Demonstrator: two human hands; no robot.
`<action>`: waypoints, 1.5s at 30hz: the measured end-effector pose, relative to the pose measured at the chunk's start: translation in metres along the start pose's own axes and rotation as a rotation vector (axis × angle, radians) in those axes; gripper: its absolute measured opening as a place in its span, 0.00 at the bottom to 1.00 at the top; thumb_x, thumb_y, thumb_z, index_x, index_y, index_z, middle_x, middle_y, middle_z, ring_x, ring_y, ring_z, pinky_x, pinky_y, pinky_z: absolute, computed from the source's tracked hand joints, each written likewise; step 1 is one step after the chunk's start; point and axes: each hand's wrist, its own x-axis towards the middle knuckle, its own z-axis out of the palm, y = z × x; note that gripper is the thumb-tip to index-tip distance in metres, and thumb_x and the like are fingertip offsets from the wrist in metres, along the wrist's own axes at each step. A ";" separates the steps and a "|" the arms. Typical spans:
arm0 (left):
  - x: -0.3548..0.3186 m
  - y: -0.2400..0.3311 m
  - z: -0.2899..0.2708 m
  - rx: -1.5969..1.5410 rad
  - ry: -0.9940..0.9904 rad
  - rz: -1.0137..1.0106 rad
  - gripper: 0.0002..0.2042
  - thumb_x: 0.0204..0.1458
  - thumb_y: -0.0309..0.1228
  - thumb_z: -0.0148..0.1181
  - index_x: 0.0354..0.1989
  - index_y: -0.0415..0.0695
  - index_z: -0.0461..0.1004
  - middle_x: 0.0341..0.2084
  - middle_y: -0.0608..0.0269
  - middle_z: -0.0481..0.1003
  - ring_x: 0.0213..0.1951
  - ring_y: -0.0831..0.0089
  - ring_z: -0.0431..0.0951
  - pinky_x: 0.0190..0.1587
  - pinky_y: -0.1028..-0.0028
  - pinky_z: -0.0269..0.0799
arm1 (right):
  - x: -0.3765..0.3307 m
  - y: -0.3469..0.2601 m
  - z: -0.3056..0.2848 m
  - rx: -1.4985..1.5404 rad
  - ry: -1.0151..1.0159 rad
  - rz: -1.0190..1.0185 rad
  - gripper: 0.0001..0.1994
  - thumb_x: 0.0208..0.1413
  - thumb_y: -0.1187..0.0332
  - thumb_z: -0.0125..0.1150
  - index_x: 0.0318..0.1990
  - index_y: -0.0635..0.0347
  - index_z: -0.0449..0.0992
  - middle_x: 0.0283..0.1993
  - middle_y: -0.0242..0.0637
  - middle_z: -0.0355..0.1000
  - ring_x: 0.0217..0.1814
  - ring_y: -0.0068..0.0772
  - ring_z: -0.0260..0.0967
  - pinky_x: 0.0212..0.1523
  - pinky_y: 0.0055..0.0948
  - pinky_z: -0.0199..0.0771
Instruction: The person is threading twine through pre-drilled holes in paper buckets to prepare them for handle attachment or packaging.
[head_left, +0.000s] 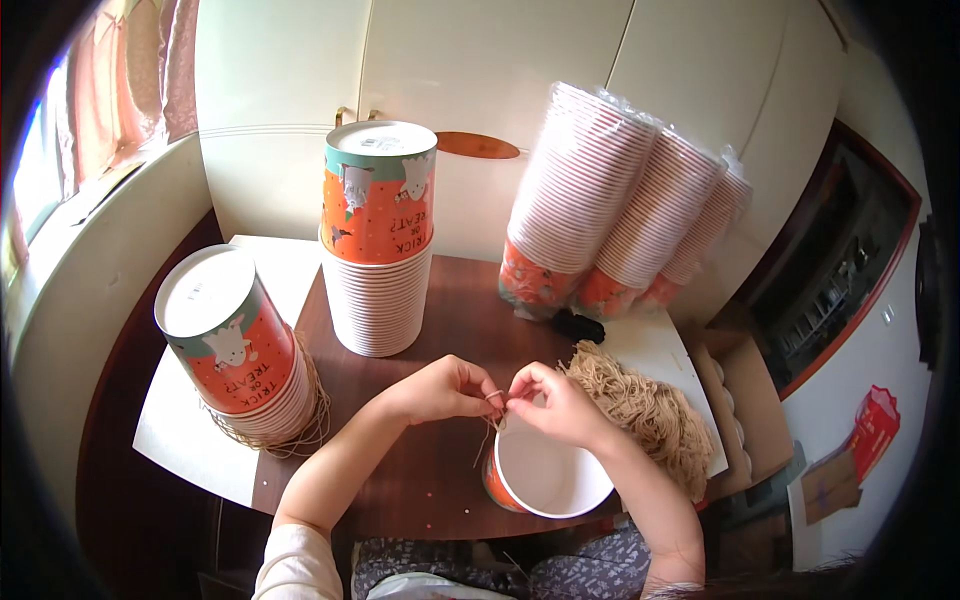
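Near the table's front edge stands a white-lined paper bucket [557, 478] with an orange outside, its open mouth facing me. My left hand [447, 388] and my right hand [562, 405] meet just above its far left rim. Both are closed in a pinch on a thin tan cord [481, 447], whose loose end hangs beside the bucket's wall. The fingers partly hide where cord and rim meet, so I cannot tell whether it is knotted. Close to my right hand lies a heap of tan cords [645, 415].
An upturned stack of orange buckets [378, 210] stands at the back; another stack [232, 340], at left, has cords around its base. Plastic-wrapped bucket stacks [575, 190] rise at the back right, near a small black item [578, 326]. A cardboard box [752, 410] sits beyond the right edge.
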 end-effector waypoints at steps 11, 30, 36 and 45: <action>-0.004 0.009 -0.002 0.391 0.072 -0.001 0.06 0.44 0.24 0.59 0.30 0.37 0.70 0.23 0.65 0.75 0.28 0.82 0.73 0.32 0.80 0.69 | 0.005 -0.005 0.010 0.044 -0.088 0.030 0.12 0.45 0.73 0.60 0.36 0.62 0.65 0.32 0.31 0.67 0.36 0.21 0.66 0.36 0.22 0.67; -0.007 0.006 -0.004 0.329 0.037 -0.020 0.16 0.41 0.22 0.59 0.39 0.37 0.63 0.24 0.62 0.74 0.30 0.78 0.74 0.34 0.78 0.69 | -0.003 -0.013 0.025 -0.294 0.170 -0.285 0.17 0.39 0.72 0.65 0.37 0.61 0.66 0.34 0.36 0.68 0.34 0.32 0.68 0.35 0.27 0.69; -0.015 0.023 0.006 0.529 0.087 -0.019 0.25 0.38 0.25 0.62 0.46 0.37 0.58 0.25 0.54 0.74 0.30 0.68 0.76 0.33 0.73 0.71 | 0.003 -0.017 0.020 -0.130 -0.070 -0.088 0.16 0.40 0.74 0.63 0.38 0.61 0.66 0.37 0.39 0.70 0.40 0.34 0.70 0.38 0.30 0.69; -0.012 0.020 -0.002 0.317 0.056 -0.038 0.19 0.41 0.23 0.59 0.43 0.37 0.62 0.24 0.60 0.74 0.30 0.76 0.74 0.33 0.76 0.70 | 0.005 -0.010 0.014 -0.225 0.119 -0.287 0.13 0.42 0.71 0.64 0.34 0.61 0.67 0.29 0.34 0.70 0.32 0.30 0.69 0.35 0.26 0.69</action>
